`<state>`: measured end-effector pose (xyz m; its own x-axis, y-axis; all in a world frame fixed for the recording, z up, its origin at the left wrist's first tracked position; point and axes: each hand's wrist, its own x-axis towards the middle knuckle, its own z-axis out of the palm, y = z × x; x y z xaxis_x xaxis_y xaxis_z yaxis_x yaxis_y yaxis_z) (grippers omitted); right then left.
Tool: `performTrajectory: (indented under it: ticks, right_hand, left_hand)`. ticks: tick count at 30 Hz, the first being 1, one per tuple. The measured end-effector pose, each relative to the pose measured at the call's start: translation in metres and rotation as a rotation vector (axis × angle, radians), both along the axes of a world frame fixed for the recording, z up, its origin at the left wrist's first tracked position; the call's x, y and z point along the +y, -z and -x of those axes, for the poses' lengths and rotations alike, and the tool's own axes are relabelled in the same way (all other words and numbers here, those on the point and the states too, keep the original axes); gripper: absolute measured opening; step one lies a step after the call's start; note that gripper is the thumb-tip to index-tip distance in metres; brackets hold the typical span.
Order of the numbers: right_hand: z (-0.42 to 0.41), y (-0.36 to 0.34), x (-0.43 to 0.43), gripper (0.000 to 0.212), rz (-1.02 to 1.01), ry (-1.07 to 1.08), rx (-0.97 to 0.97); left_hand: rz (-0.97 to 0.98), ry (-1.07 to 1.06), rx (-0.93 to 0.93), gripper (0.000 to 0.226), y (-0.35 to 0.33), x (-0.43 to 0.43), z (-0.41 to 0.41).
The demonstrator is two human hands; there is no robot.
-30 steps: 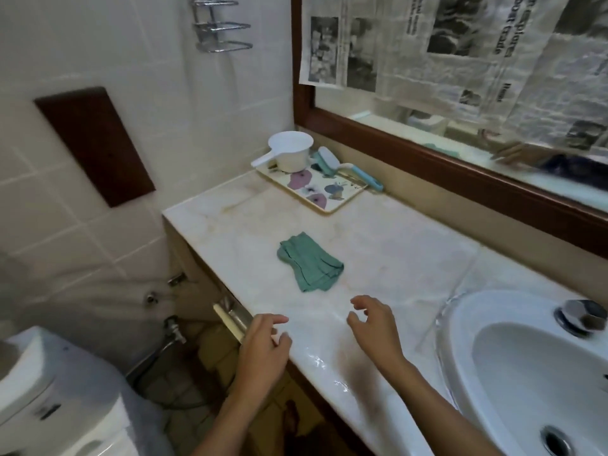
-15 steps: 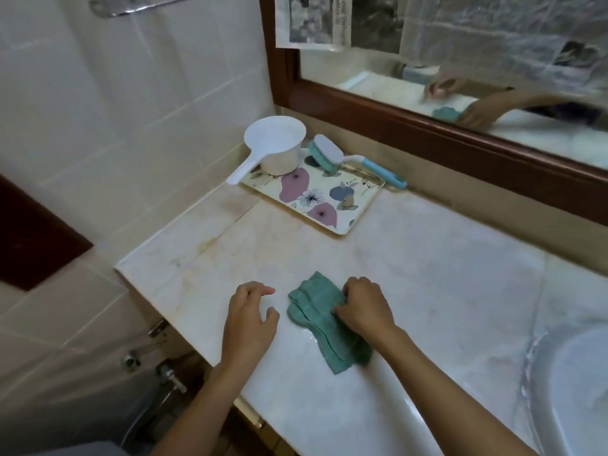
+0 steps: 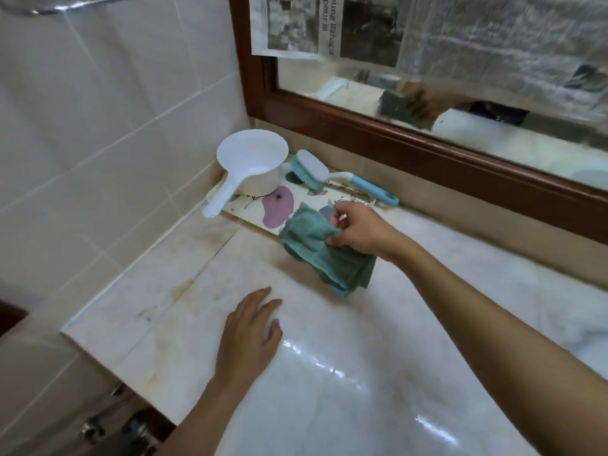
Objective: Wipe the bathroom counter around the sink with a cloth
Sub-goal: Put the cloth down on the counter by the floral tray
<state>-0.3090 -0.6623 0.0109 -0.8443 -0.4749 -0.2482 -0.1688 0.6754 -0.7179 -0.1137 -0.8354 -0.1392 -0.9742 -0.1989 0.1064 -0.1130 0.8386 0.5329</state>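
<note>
The green cloth point(image 3: 324, 255) is hanging in the air, lifted clear of the marble counter point(image 3: 329, 373), with its top edge bunched in the right hand point(image 3: 362, 232) and its loose folds drooping down and toward the camera. Its long axis is running from upper left to lower right, slanting under the wrist. The right hand's fingers are pinching together on the cloth's upper corner, so the cloth is lying directly below and slightly left of that hand. The cloth is hovering just in front of the flowered tray point(image 3: 279, 205), which is holding a white scoop point(image 3: 250, 166) and a blue-handled brush point(image 3: 316, 169) against the wall under the mirror point(image 3: 427, 143). The left hand point(image 3: 250, 337) is resting flat on the counter, fingers spread and holding nothing, well apart from the cloth and nearer the front edge. The sink is not showing here, so it cannot be said how far the cloth is from it. Judging by this, the cloth needs lowering onto the stone before any wiping stroke.

Half a second earlier the cloth was lying on the counter under the right hand; now it is raised and carried toward the tray, while the left hand is staying planted.
</note>
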Motion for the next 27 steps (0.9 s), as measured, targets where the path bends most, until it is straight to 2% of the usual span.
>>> performTrajectory:
  ticks: [3,8,13,15,17,19,21,24,27]
  right_hand:
    - [0.045,-0.007,-0.033,0.023,-0.101,-0.065,0.02]
    - [0.082,0.018,-0.069,0.019,-0.245,-0.129,-0.001]
    - [0.082,0.063,-0.069,0.016,-0.438,-0.085,0.192]
    - [0.067,0.077,-0.065,0.038,-0.586,-0.045,0.37]
    - [0.043,0.089,-0.061,0.053,-0.578,0.013,0.471]
    - [0.024,0.103,-0.059,0.045,-0.525,0.031,0.488]
    - [0.015,0.114,-0.058,0.04,-0.53,0.032,0.414]
    - [0.011,0.115,-0.057,0.044,-0.546,0.013,0.31]
    - [-0.006,0.107,-0.052,0.043,-0.499,0.08,0.331]
  left_hand:
    - [-0.03,-0.01,0.013,0.04,-0.001,0.0,0.002]
    - [-0.028,0.001,0.063,0.037,0.002,0.0,0.004]
    - [0.001,0.017,0.076,0.036,0.006,-0.001,0.006]
    - [0.007,0.017,0.06,0.036,0.005,-0.001,0.006]
    - [0.013,0.02,0.052,0.036,0.004,0.0,0.007]
    - [0.02,0.027,0.043,0.035,0.003,0.0,0.008]
    - [0.03,0.029,0.04,0.035,0.003,0.0,0.01]
    - [0.039,0.026,0.049,0.035,0.002,0.0,0.01]
    - [0.018,0.009,0.067,0.035,0.003,-0.001,0.011]
